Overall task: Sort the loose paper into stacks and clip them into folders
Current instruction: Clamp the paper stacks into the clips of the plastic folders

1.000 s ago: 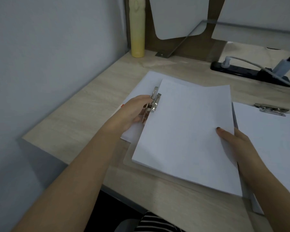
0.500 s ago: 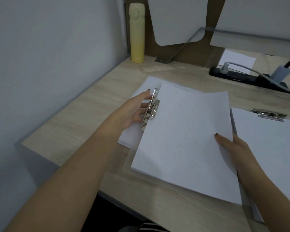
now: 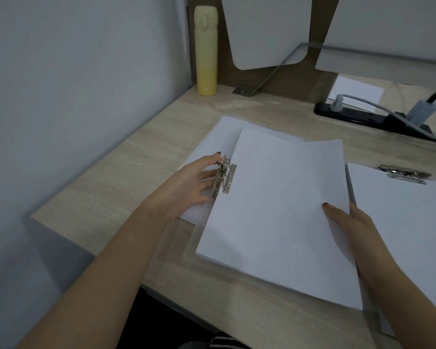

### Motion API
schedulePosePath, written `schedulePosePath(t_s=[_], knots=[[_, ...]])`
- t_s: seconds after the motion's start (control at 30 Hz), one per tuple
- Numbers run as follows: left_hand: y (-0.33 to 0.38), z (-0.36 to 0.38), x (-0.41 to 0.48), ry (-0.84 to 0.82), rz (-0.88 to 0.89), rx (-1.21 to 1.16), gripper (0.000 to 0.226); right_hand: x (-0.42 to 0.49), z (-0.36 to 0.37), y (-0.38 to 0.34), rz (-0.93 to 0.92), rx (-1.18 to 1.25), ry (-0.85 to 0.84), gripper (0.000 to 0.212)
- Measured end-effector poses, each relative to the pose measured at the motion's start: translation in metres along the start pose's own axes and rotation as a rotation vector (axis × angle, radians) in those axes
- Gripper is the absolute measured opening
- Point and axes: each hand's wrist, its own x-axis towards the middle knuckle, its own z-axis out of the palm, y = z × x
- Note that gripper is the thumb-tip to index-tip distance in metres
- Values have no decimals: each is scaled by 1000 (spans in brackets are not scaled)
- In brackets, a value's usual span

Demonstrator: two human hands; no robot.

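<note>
— Where was the paper stack (image 3: 275, 205) at that moment?

— In the middle of the frame, lying on a clear folder board (image 3: 190, 250) on the wooden desk (image 3: 126, 177), tilted so its long side ran from lower right to upper left. More loose sheets (image 3: 217, 137) lay under it, showing at its upper left.

— And the hands?

— The left hand (image 3: 186, 187) rested at the stack's left edge, its fingers spread and touching the metal clip (image 3: 223, 178), which stood with its lever raised. I could not tell whether they pressed it or merely touched it. The right hand (image 3: 350, 222) gripped the stack's right edge, thumb flat on top, the other fingers hidden beneath.

— Anything else?

— A second clipped folder (image 3: 400, 222) lay at the right of the frame, just beside the stack. A yellow bottle (image 3: 206, 51) stood upright at the upper left, and a black power strip (image 3: 358, 117) at the upper right.
</note>
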Motion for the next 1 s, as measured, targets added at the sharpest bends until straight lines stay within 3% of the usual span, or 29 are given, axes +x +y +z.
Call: schedulePosePath(t_s=[0.1, 0.23, 0.5, 0.7, 0.87, 1.0], knots=[[1, 0, -2, 23, -25, 77, 22, 1, 0, 0, 0, 4, 7, 33], [3, -3, -7, 55, -95, 289, 48, 2, -1, 1, 0, 12, 10, 33], [8, -2, -14, 58, -208, 435, 69, 4, -2, 3, -1, 32, 5, 32], [2, -5, -21, -27, -206, 398, 45, 4, -2, 3, -19, 18, 4, 31], [-14, -3, -22, 89, -118, 384, 23, 3, -1, 4, -40, 14, 0, 32], [-21, -2, -22, 112, -78, 422, 29, 3, -2, 4, -46, 0, 3, 31]])
